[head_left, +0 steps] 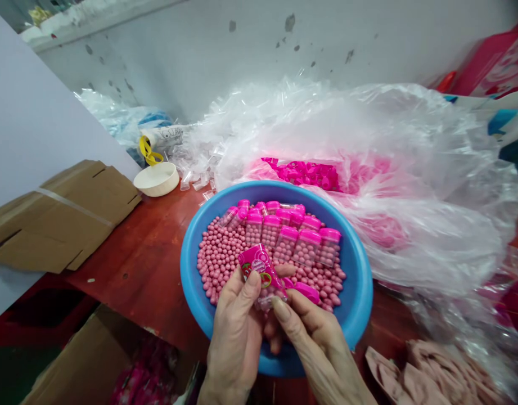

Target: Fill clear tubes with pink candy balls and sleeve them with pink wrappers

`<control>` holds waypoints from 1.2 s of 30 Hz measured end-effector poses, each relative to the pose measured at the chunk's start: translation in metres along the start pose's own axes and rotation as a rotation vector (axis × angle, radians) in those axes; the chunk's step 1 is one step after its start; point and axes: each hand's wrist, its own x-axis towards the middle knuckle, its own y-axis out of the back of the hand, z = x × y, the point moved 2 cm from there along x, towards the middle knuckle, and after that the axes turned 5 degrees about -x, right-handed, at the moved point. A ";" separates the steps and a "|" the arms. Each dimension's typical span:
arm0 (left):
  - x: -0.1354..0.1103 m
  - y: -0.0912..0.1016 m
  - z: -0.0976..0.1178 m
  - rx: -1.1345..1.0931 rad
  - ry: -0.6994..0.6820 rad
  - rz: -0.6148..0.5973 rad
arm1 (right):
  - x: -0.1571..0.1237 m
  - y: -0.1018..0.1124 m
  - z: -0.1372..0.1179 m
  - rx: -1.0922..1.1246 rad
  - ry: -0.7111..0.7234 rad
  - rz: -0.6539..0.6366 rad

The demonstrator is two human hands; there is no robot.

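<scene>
The left hand (235, 332) and right hand (318, 343) are working over a blue plastic basin (361, 287) near the bench's (136, 264) front edge, their fingers (251, 284) pinching a pink-labelled clear tube (262, 275) narrowly above pink candy balls (219, 264), keeping any spill inside.

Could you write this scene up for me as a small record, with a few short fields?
Left hand: pinches a clear tube of pink balls by its printed pink label
Right hand: holds the tube's lower end
Beneath: blue plastic basin
In basin: loose pink balls, pink-capped tubes
Behind: clear plastic bag
Surface: red-brown wooden table
</scene>
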 end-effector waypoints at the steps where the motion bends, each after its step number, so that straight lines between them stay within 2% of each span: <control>1: 0.000 -0.001 0.001 0.007 -0.031 0.009 | 0.000 0.000 0.001 -0.021 0.009 -0.013; 9: -0.002 0.005 0.010 -0.001 -0.192 0.155 | -0.003 -0.001 0.003 -0.088 -0.005 0.012; 13: 0.000 0.009 0.015 -0.025 -0.237 0.156 | -0.005 0.000 0.002 -0.114 0.001 -0.013; 20: 0.001 0.013 0.022 0.039 -0.217 0.187 | -0.005 0.001 0.000 -0.136 0.003 -0.060; 27: -0.003 0.020 0.025 0.051 -0.336 0.222 | -0.001 0.001 0.002 -0.137 0.083 -0.157; 29: -0.003 0.021 0.025 0.040 -0.375 0.248 | -0.002 0.001 0.003 -0.099 0.080 -0.140; 32: -0.007 0.022 0.034 0.064 -0.484 0.305 | -0.009 0.003 0.001 0.024 0.051 -0.037; 34: -0.014 0.032 0.049 0.112 -0.579 0.356 | -0.014 0.005 0.001 0.127 0.015 0.036; 36: -0.028 0.059 0.067 0.169 -0.694 0.440 | -0.017 0.008 0.000 0.199 0.002 0.054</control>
